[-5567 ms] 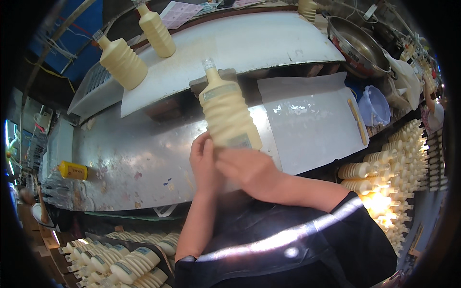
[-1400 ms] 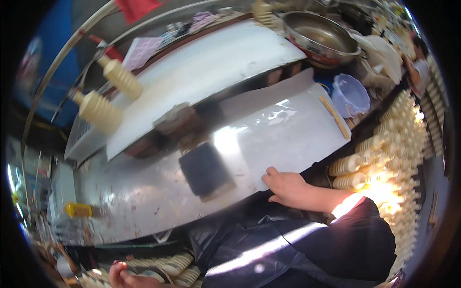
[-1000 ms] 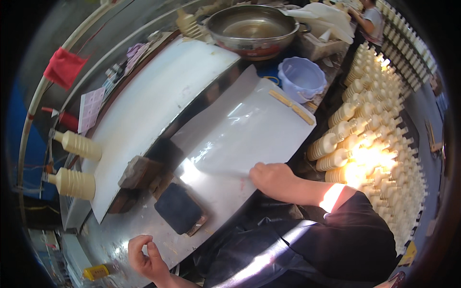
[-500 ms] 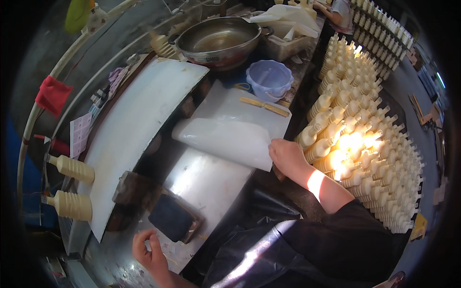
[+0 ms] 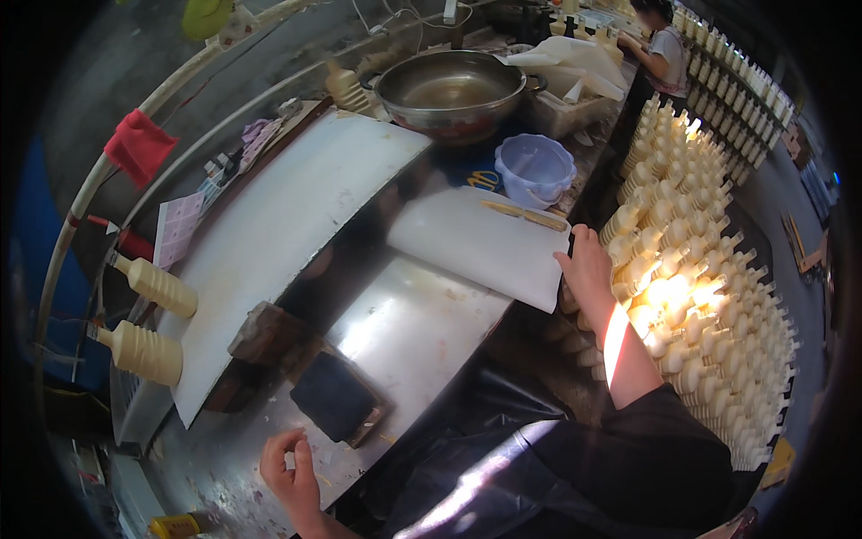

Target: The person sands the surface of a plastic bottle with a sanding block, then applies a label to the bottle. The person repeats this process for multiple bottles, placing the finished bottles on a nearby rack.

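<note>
My right hand (image 5: pixel 591 269) is at the right edge of a white sheet (image 5: pixel 480 247), thumb and fingers closed on that edge. The sheet looks thin and slightly glossy, curving over the far part of the metal tabletop (image 5: pixel 422 310). A narrow yellowish stick (image 5: pixel 523 215) rests along its far side. Nearer me, my left hand (image 5: pixel 292 472) hovers over the near edge of the table, holding nothing, its fingers loosely curled and the thumb apart. Just beyond it lies a dark, square pad-like block (image 5: pixel 332 395) on a wooden base.
A long white board (image 5: pixel 296 207) slants along the left, with two cream bottles (image 5: pixel 148 352) at its near end. Beyond the sheet stand a lilac bowl (image 5: pixel 535 171) and a large metal pan (image 5: pixel 452 90). Many cream bottles (image 5: pixel 682 234) crowd the right. Another person (image 5: pixel 664 58) works far right.
My right hand has moved away from me along the sheet's edge, and the sheet has shifted farther off. My left hand keeps much the same pose. The whole view has shifted a little.
</note>
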A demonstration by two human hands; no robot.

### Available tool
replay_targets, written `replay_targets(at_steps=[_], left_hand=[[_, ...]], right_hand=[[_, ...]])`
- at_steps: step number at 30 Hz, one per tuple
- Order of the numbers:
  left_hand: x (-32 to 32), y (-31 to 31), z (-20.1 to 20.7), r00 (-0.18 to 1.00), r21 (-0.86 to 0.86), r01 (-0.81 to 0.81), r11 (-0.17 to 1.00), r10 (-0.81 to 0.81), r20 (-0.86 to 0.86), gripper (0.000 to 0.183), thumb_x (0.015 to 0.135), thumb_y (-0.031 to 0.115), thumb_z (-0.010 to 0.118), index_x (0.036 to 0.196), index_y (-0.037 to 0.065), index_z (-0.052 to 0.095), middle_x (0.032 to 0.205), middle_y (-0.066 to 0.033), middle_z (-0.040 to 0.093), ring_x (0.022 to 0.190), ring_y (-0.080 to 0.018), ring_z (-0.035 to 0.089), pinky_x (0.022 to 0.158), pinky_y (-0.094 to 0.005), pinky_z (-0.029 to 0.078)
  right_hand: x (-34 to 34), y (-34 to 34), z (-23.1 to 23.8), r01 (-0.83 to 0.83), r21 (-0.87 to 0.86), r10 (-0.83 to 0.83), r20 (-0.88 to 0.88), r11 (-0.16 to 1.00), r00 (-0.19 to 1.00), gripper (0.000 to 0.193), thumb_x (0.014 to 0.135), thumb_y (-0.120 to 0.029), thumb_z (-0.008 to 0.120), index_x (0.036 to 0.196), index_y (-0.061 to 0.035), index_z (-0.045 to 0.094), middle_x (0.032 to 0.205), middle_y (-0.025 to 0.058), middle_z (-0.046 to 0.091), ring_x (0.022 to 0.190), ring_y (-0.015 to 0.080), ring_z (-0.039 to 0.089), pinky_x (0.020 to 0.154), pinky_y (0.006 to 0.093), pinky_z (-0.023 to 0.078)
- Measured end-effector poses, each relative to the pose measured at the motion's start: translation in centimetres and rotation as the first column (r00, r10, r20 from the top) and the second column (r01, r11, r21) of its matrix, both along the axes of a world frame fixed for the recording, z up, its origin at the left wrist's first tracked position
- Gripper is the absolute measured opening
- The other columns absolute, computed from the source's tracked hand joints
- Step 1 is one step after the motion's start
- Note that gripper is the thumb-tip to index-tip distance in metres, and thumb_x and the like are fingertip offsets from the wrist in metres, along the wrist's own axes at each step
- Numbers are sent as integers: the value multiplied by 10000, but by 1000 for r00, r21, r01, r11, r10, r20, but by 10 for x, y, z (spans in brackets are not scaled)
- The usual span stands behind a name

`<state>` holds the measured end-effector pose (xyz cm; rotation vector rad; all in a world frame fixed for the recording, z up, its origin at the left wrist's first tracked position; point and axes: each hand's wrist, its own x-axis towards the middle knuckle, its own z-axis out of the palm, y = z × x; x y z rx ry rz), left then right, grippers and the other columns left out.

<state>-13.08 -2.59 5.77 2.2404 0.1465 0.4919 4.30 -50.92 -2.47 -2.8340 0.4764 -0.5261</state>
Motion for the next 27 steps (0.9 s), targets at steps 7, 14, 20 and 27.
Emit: replay_targets(at_steps=[7, 14, 20, 27], left_hand=[[4, 3, -11, 1000, -50, 5, 999, -4, 24, 127, 841, -3, 691, 968, 1, 700, 870, -91, 674, 779, -185, 632, 748, -313, 488], [11, -3, -1, 994, 5, 103, 995, -103, 42, 134, 828, 6, 707, 962, 0, 704, 837, -102, 686, 754, -209, 652, 736, -318, 499], [12, 2, 3, 994, 28, 99, 995, -101, 50, 136, 841, 22, 702, 975, 1, 705, 834, -95, 686, 758, -206, 650, 720, -314, 498], [0, 10, -7, 999, 16, 46, 999, -46, -17, 157, 829, 22, 715, 985, 11, 710, 860, -105, 696, 777, -234, 663, 733, -333, 507]], right_hand=[[-52, 35, 4, -514, 38, 509, -221, 857, 832, 703, 854, -265, 756, 1455, -75, 445, 1388, 203, 547, 1066, 411, 649, 888, 463, 553], [-28, 2, -18, -531, 171, 525, 80, 830, 847, 466, 805, 46, 559, 1219, -120, 692, 1165, 164, 707, 1079, 386, 664, 928, 438, 546], [42, -26, 82, -472, 411, 247, 491, 779, 835, 300, 922, -40, 524, 1156, -83, 706, 943, 160, 735, 855, 297, 720, 803, 394, 574], [164, -193, 165, -488, 761, -196, 605, 428, 772, 150, 973, -195, 614, 1047, -104, 708, 613, -14, 554, 483, 91, 529, 390, 273, 351]])
